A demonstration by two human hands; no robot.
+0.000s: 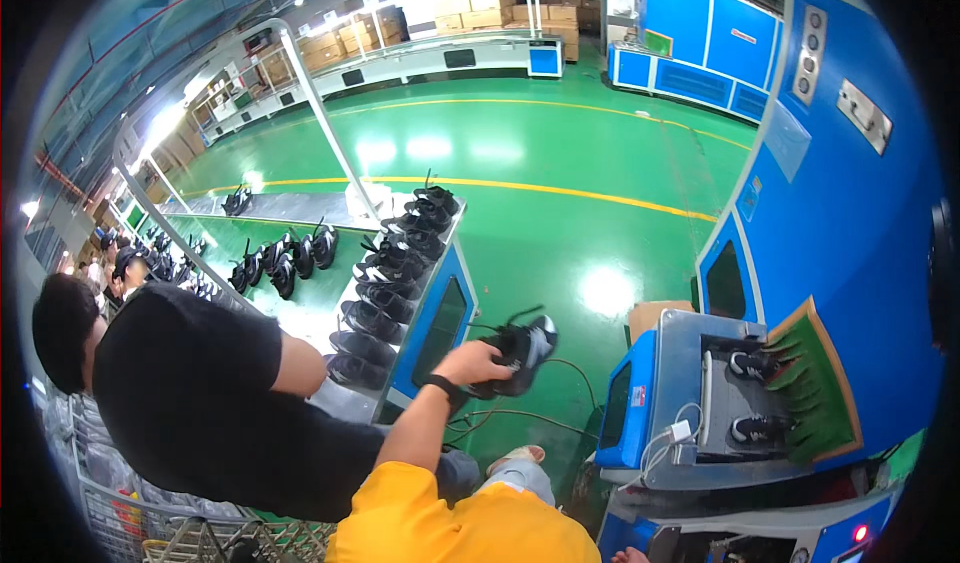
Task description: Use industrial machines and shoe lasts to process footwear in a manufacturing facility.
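Note:
My left hand [474,365], with a dark band at the wrist, is closed on black sneakers [522,351] with white patches and loose laces, seemingly a pair. It holds them over the green floor, between the shoe-lined conveyor and the blue machine. Only a sliver of my right hand [630,556] shows at the bottom edge, near the machine's lower front; its fingers are mostly cut off. Two black sneakers [758,429] sit apart on the machine's tray [715,403], toes under a green strip curtain [822,388].
Several black sneakers [385,285] line the conveyor's end to the left. A person in a black shirt [200,393] stands close at my left. Cables [540,415] lie on the floor. A tall blue machine [850,223] rises at right; a wire cart [110,498] stands lower left.

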